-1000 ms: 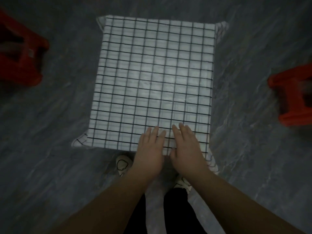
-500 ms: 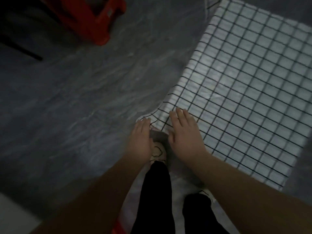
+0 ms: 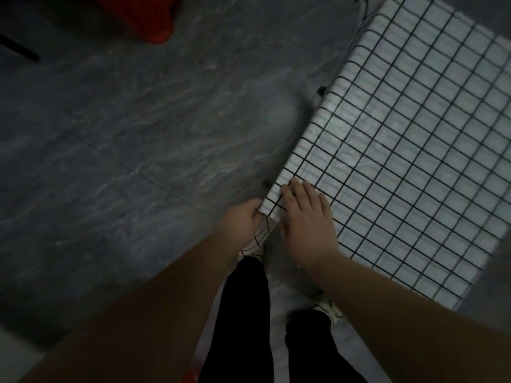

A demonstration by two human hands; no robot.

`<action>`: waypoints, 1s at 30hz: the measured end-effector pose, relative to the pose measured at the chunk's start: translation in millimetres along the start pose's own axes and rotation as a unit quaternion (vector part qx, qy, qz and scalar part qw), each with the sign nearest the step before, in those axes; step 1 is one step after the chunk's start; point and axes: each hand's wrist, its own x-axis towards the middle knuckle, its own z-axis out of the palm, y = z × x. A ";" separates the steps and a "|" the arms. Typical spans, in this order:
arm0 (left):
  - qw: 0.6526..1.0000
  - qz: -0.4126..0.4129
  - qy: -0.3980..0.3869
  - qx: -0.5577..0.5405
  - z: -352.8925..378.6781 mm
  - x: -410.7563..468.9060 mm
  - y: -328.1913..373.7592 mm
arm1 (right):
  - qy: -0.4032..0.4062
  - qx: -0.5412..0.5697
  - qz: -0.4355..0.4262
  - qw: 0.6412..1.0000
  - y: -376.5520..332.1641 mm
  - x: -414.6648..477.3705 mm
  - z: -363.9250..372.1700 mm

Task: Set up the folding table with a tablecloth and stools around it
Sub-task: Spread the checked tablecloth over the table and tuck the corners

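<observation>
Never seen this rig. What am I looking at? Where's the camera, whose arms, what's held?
No robot here: a person works with bare hands. The single camera sits on their head and looks down, so the arms enter from the bottom, above their black-trousered legs. The left hand grips the hanging corner of the tablecloth, white with a black grid. The table underneath is hidden. The right hand lies flat on the cloth at that corner, fingers straight. A red stool stands on the grey floor, top left, apart from the table.
</observation>
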 end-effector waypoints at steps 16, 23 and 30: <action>0.966 0.197 0.025 0.163 -37.0 2.7 112.7 | 0.078 0.144 0.126 0.978 49.7 -20.6 -72.7; 0.904 0.315 -0.002 0.289 23.7 12.2 185.5 | 0.083 0.095 0.243 0.962 108.8 -58.0 -53.9; 0.865 0.318 -0.020 0.388 73.1 36.7 193.9 | 0.094 0.098 0.231 0.963 159.9 -71.3 -23.3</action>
